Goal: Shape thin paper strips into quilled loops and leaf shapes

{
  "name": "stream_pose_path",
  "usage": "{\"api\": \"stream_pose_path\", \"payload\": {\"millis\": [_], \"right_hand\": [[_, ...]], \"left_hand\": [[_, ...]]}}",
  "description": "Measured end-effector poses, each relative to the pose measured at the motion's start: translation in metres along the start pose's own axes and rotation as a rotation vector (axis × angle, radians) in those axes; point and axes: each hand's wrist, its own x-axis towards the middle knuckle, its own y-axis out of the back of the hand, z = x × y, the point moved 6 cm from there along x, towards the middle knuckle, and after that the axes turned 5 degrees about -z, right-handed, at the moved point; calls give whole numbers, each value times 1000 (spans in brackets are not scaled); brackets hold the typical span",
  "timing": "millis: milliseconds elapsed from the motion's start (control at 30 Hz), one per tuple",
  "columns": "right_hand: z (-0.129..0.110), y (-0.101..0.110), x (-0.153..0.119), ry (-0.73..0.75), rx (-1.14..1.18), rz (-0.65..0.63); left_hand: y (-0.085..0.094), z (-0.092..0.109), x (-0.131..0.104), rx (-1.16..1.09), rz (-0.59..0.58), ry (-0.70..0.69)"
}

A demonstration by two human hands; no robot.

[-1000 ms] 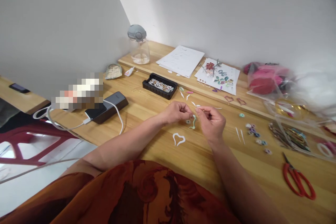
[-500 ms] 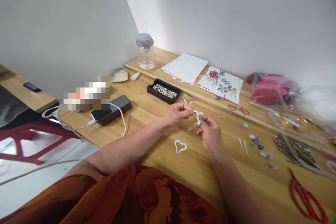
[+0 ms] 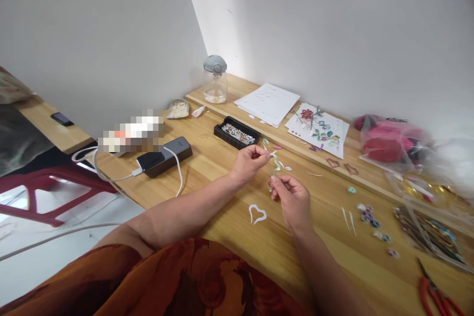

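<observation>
My left hand (image 3: pixel 252 164) is closed, its thumb and fingertips pinching one end of a pale green wavy piece (image 3: pixel 277 163). Just below, my right hand (image 3: pixel 293 197) is closed in a pinch on what looks like a thin thread (image 3: pixel 273 168) running up to the piece. A small teal bit (image 3: pixel 270 189) peeks out under its fingertips; its kind is hard to make out. On the table nearer my body lies a white heart-shaped outline (image 3: pixel 257 214). Small leaf-shaped pieces (image 3: pixel 288 168) lie beyond my hands.
A black tray of beads (image 3: pixel 237 133) stands behind my left hand. Small thread spools (image 3: pixel 366 216), white strips (image 3: pixel 348 221) and red-handled scissors (image 3: pixel 437 296) lie at right. Papers (image 3: pixel 272 103) and a clear jar (image 3: pixel 215 84) sit on the raised ledge. A phone (image 3: pixel 150 159) is cabled at left.
My right hand has let go of the pale green piece and moved slightly down, away from my left hand. A thin thread now shows between them. The view has shifted a little.
</observation>
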Motion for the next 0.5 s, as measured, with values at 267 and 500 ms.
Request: {"api": "stream_pose_path", "payload": {"millis": [267, 500], "right_hand": [[-34, 13, -6, 267, -303, 169], [-48, 28, -5, 414, -464, 273]], "left_hand": [[-4, 3, -1, 95, -66, 47], [-9, -4, -6, 157, -163, 161]]}}
